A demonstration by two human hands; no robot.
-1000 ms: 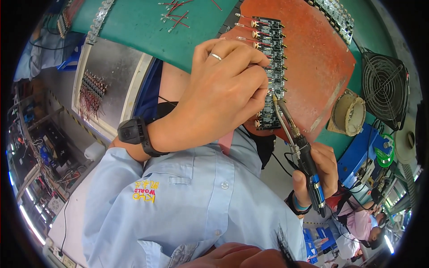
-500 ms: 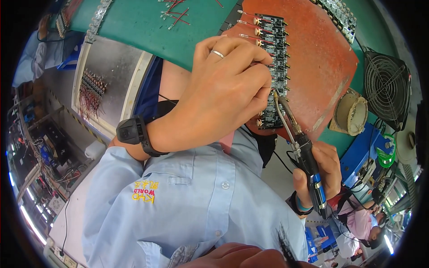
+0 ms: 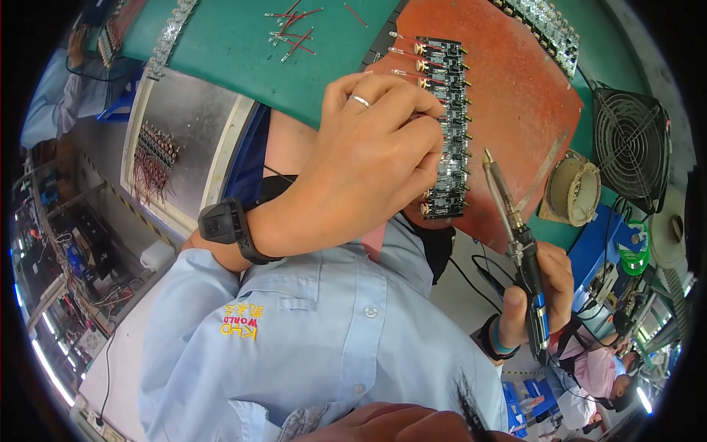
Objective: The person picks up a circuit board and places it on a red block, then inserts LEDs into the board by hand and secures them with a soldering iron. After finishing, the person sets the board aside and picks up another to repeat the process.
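A green worktop point(image 3: 221, 62) carries a flat reddish-brown mat point(image 3: 523, 96) with angled edges. The left hand point(image 3: 375, 151) bends over the left edge of a long black circuit-board strip point(image 3: 455, 132); its fingertips are drawn together, and what lies between them cannot be told. The strip rests on the mat, its long axis running away from the wearer, its near end close to the mat's near edge. The right hand point(image 3: 557, 283) grips a black-and-blue soldering iron point(image 3: 522, 249), whose long axis slants from lower right to upper left, tip pointing away from the wearer. Half a second earlier the tip appears at the strip; now it stands apart, to the right, while the left hand keeps its place. Bare mat extends from the strip's right edge toward a pale, hollow cylinder point(image 3: 560, 186). Small clear LEDs point(image 3: 393, 51) on red leads project from the strip's far left edge.
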